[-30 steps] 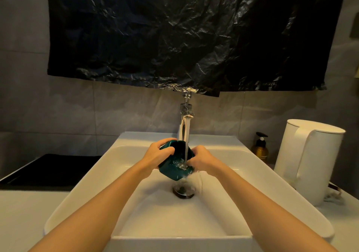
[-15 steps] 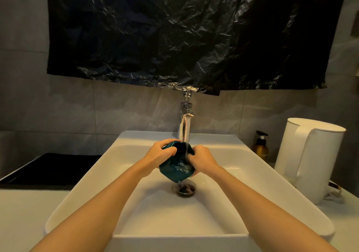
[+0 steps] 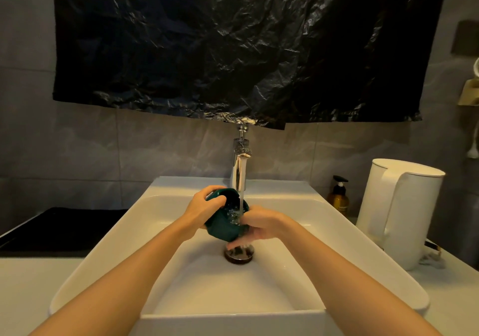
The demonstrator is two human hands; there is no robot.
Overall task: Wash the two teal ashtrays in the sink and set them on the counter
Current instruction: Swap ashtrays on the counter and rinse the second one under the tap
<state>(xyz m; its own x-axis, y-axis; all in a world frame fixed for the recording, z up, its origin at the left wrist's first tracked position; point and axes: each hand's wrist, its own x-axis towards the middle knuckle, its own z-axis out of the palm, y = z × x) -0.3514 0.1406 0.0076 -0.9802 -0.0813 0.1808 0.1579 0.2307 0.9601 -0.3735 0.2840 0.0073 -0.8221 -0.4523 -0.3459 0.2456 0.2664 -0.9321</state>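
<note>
A teal ashtray (image 3: 223,225) is held tilted over the white sink (image 3: 121,234), just above the drain (image 3: 238,254). Water runs from the chrome faucet (image 3: 239,167) onto the ashtray's right side and splashes there. My left hand (image 3: 204,210) grips the ashtray's upper left rim with curled fingers. My right hand (image 3: 259,225) holds its right side, fingers under the stream. Only one ashtray is in view.
A white kettle (image 3: 399,211) stands on the counter to the right of the sink, with an amber pump bottle (image 3: 338,197) behind it. A black cooktop (image 3: 51,229) lies to the left. A black plastic sheet (image 3: 233,45) hangs on the wall above the faucet.
The ashtray has been turned in my hands under the running water; its outer side now faces me and the stream hits its right side. Both hands stayed above the drain.
</note>
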